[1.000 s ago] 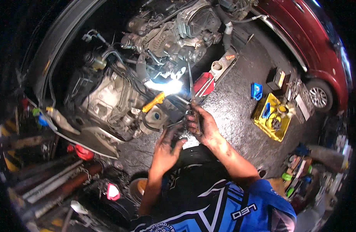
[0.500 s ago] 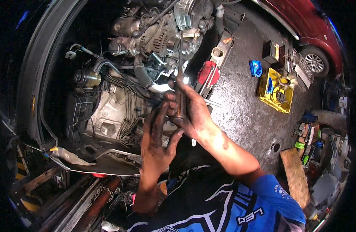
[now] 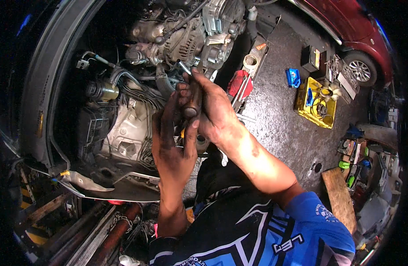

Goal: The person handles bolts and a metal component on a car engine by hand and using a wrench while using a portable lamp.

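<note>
My right hand [image 3: 217, 106] is wrapped round the dark, grimy handle of a long-shafted screwdriver [image 3: 193, 106]. Its butt end points toward me, and its shaft runs away toward the engine [image 3: 186, 35]. Where the tip lies among the engine parts I cannot make out. Close beside the handle is my left hand [image 3: 170, 142], fingers stretched out and thumb apart, cupped around the butt end. Whether its thumb touches the handle is unclear. Both hands are blackened with grease. Beyond them sit the alternator [image 3: 188, 48] and a bent hose [image 3: 164, 80].
A fluid reservoir [image 3: 104, 91] and metal pipes lie left in the engine bay. To the right are a red cloth [image 3: 240, 84] with long tools, a yellow crate [image 3: 317, 104] of parts, a blue box [image 3: 293, 78], a wooden board [image 3: 339, 199] and a red car [image 3: 368, 26].
Both hands and the screwdriver have shifted left and slightly up. The handle's butt now faces me more directly, and the shaft looks shorter.
</note>
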`<state>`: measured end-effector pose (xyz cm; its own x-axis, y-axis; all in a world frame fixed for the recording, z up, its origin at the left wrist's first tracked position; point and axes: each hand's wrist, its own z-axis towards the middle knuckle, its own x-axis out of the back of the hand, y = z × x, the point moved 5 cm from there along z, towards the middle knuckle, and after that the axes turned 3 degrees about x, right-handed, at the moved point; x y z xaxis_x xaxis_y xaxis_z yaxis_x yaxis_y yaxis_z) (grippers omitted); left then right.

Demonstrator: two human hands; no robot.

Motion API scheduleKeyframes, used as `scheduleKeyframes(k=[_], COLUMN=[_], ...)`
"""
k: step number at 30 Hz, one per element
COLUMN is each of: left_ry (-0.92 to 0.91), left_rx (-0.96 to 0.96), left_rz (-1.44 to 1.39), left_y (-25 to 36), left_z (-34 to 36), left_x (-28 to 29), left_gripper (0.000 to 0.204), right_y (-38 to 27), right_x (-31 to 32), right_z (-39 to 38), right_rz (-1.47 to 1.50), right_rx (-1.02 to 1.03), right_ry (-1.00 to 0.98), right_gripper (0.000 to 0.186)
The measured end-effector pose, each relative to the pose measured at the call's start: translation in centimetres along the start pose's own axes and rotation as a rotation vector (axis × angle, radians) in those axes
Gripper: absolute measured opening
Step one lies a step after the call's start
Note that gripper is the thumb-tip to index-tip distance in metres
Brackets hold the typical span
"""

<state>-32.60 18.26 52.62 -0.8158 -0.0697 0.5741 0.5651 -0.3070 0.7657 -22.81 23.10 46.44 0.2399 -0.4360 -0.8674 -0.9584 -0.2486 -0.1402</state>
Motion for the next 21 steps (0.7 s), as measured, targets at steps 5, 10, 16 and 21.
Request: scheduleKeyframes(k=[5, 10, 16, 21], left_ry=[0.034, 0.063, 0.077, 0.068], left_rx=[-0.065, -0.024, 0.035, 0.033], left_rz=[0.095, 0.034, -0.002, 0.037], left_y=[0.4, -0.3, -0.8, -1.5], left_z=[1.6, 2.0, 2.3, 2.5], left_x=[0.1, 0.7, 1.3, 1.4], left_gripper=[0.043, 0.040, 0.040, 0.040], right_y=[-0.2, 0.8, 1.6, 1.8], right_x=[-0.5, -1.3, -1.9, -1.9], right_z=[1.9, 1.8, 2.6, 3.0], right_rz=[-0.053, -0.006, 0.046, -0.014], right_rx=[0.062, 0.031, 0.005, 0.024], right_ry=[-0.037, -0.012, 0.001, 0.023], right_gripper=[0.023, 0.021, 0.027, 0.029])
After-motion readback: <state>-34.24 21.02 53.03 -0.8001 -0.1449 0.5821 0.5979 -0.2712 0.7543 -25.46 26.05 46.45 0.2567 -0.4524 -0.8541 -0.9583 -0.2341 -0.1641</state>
